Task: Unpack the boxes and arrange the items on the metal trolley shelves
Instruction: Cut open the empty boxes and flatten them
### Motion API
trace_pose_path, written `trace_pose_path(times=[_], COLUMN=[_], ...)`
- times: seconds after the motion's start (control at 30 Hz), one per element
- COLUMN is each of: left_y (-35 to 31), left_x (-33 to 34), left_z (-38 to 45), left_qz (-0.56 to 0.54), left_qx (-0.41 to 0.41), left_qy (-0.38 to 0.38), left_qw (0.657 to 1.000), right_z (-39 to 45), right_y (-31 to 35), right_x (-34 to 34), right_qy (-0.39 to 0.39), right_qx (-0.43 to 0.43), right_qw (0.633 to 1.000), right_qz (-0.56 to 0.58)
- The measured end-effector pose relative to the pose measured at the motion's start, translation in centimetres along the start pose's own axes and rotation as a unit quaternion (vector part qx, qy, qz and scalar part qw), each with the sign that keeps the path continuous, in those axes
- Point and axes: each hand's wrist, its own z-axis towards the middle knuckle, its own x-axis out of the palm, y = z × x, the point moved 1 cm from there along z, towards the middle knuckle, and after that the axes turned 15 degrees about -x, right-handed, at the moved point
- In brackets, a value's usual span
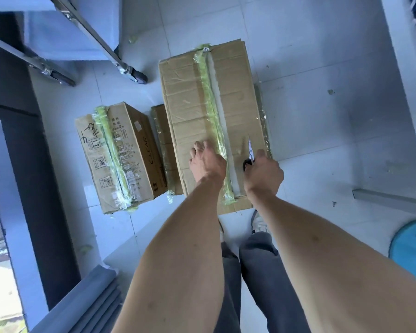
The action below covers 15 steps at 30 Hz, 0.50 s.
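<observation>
A large cardboard box lies on the floor in front of me, its top seam covered by a strip of green tape. My left hand rests on the left flap, fingers curled at the tape's edge. My right hand is shut on a pair of scissors, whose blades point away over the right flap. A smaller taped box with printed markings stands to the left. A third box is wedged between the two, mostly hidden.
The metal trolley stands at the upper left, its castor wheels on the tiled floor. A dark window frame runs down the left. A blue round object sits at the right edge. My feet are just below the large box.
</observation>
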Motion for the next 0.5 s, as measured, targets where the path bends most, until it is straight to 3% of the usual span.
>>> trace_pose_path(times=[0.23, 0.5], left_y=[-7.0, -18.5], left_x=[-1.5, 2.5], left_z=[-0.4, -2.5], left_qz=[-0.06, 0.004], left_qx=[-0.053, 0.054], left_qy=[0.024, 0.006], left_qw=[0.996, 0.999], right_z=[3.8, 10.0], right_y=[-3.5, -13.2], right_x=[-4.4, -8.6], right_qy=[0.005, -0.027], right_qx=[0.042, 0.149], right_qw=[0.998, 0.981], right_qz=[0.036, 0.118])
